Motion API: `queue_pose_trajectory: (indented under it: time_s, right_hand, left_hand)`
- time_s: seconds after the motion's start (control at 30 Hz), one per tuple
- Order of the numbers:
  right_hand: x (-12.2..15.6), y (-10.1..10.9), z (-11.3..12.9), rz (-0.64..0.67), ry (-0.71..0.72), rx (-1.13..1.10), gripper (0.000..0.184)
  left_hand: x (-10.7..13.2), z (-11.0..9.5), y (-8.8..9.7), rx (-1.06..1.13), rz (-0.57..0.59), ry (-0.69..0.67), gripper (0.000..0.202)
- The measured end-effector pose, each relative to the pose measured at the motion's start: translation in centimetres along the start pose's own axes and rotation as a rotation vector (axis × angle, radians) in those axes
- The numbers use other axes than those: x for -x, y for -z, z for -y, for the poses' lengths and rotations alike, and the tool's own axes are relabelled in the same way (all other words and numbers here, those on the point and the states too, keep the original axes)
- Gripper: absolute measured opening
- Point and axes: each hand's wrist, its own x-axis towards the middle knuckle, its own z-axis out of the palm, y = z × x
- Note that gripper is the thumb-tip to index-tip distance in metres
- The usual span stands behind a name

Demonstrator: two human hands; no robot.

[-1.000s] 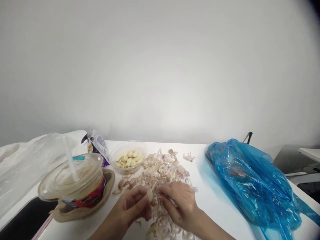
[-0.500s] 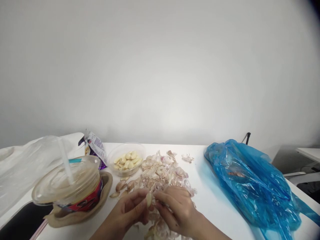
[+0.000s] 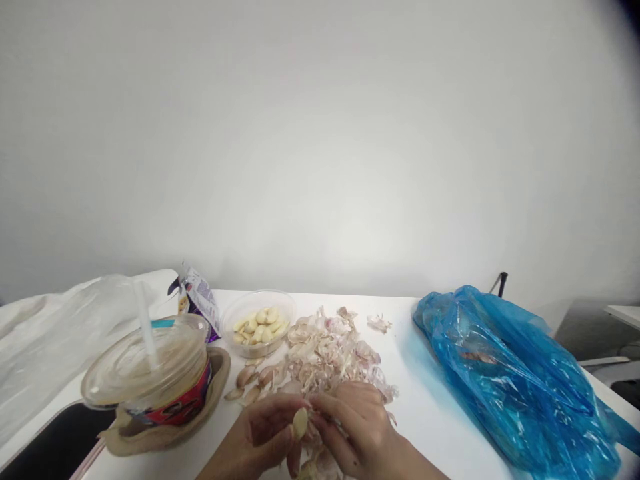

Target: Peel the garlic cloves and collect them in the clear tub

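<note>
A pale garlic clove sits between the fingertips of my left hand, which is closed on it. My right hand is pressed up against the clove from the other side, its thumb and fingers pinched together; what they hold is hidden. Below and beyond both hands spreads a heap of papery garlic skins. Several unpeeled cloves lie left of the heap. Behind them a clear plastic bowl holds peeled garlic cloves.
On the left, a lidded drink cup with a straw stands in a brown cardboard holder, beside a dark phone-like slab and clear plastic. A purple snack packet stands behind. A blue plastic bag covers the right side.
The view has shifted slightly, so things sit a little lower and further right. The clove has turned in my left fingers and shows more of its pale side. Both hands remain together.
</note>
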Motion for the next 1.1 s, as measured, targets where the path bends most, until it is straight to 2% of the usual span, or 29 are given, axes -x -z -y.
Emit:
queue_pose_trajectory:
  time_s: [0.17, 0.27, 0.4, 0.57, 0.7, 0.87, 1.1]
  right_hand:
    - [0.2, 0.0, -0.7, -0.071, -0.067, 0.035, 0.016]
    - [0.1, 0.1, -0.9, -0.103, -0.078, 0.013, 0.016]
    - [0.1, 0.2, -0.6, -0.069, -0.081, -0.018, 0.016]
    - [0.3, 0.0, -0.3, -0.009, -0.088, -0.04, 0.017]
    - [0.4, -0.1, -0.4, -0.024, -0.094, -0.04, 0.016]
    - [0.3, -0.1, -0.5, -0.041, -0.095, -0.044, 0.015]
    - [0.3, -0.1, -0.1, -0.033, -0.058, -0.068, 0.02]
  left_hand:
    - [-0.2, 1.1, 0.9, 0.008, -0.044, 0.027, 0.033]
    - [0.0, 1.0, 0.8, 0.024, -0.101, 0.019, 0.04]
    - [0.3, 0.1, 0.0, 0.019, -0.174, 0.029, 0.046]
    - [0.2, -0.3, -0.3, 0.004, -0.216, 0.092, 0.041]
    - [0.1, -0.4, -0.2, 0.049, -0.186, 0.044, 0.04]
    - [0.1, -0.7, -0.1, 0.063, -0.13, 0.04, 0.03]
    - [0.2, 0.7, 0.0, 0.127, -0.062, 0.097, 0.025]
